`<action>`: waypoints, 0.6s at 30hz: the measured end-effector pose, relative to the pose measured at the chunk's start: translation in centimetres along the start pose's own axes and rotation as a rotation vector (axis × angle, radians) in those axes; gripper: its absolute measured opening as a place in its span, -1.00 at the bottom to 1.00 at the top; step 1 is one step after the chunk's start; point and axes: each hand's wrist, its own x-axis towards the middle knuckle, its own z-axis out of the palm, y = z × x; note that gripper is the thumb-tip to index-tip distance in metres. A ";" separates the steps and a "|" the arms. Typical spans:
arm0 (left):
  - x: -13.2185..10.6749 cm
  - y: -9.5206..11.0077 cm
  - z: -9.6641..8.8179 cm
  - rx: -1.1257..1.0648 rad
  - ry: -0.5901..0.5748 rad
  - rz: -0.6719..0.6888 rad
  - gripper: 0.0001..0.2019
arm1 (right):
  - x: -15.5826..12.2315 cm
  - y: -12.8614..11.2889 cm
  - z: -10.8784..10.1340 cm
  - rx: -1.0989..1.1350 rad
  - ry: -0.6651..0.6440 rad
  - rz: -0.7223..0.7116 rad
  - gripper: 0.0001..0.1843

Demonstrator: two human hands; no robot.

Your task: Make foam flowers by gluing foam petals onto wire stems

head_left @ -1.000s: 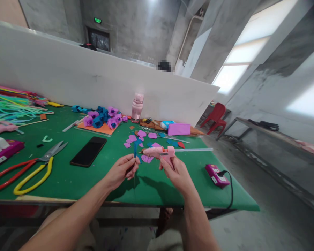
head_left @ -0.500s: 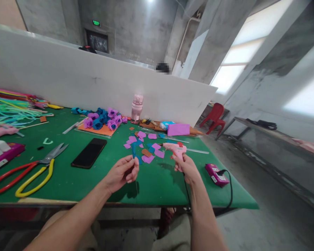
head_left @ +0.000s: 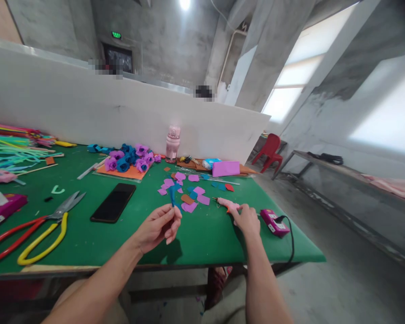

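Observation:
Between the thumb and fingers of my left hand (head_left: 162,225) is a rolled blue paper piece (head_left: 172,196), held upright; in the earlier frame a thin stem shows below that hand. My right hand (head_left: 247,220) is closed around the back part of a pink glue gun (head_left: 227,204), which is down at the table surface with its nozzle pointing left. Cut purple paper petals (head_left: 189,207) lie scattered just beyond my hands, mixed with blue pieces and a brown piece (head_left: 187,199).
Purple and blue paper flowers (head_left: 123,164) rest on an orange sheet. Left of my hands lie a phone (head_left: 114,202) and large scissors (head_left: 65,209). A pink bottle (head_left: 173,144) stands by the white partition (head_left: 128,101). At right sits a purple power strip (head_left: 275,222) with a cord.
My right hand has lowered the glue gun to the table and shifted its grip to the back of it. My left hand still holds the blue paper piece in nearly the same place.

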 end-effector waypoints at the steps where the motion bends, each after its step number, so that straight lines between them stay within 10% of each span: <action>1: 0.0 0.0 0.0 0.002 0.004 -0.006 -0.84 | -0.5 -0.7 -0.2 0.061 0.087 -0.005 -0.51; 4: 0.0 -0.1 0.1 0.011 0.011 -0.027 -0.83 | -2.8 -4.2 -0.5 0.604 0.081 -0.197 -0.56; 9: 0.0 -0.9 0.3 0.003 0.003 -0.052 -0.82 | -8.3 -11.0 0.4 1.562 -0.867 -0.106 -0.51; 11: 0.1 -1.2 0.4 -0.006 0.009 -0.053 -0.81 | -9.9 -12.5 0.7 1.730 -1.024 0.015 -0.52; 18: 0.4 -1.4 0.5 -0.036 0.036 -0.077 -0.83 | -10.9 -13.3 0.8 1.900 -0.937 0.022 -0.45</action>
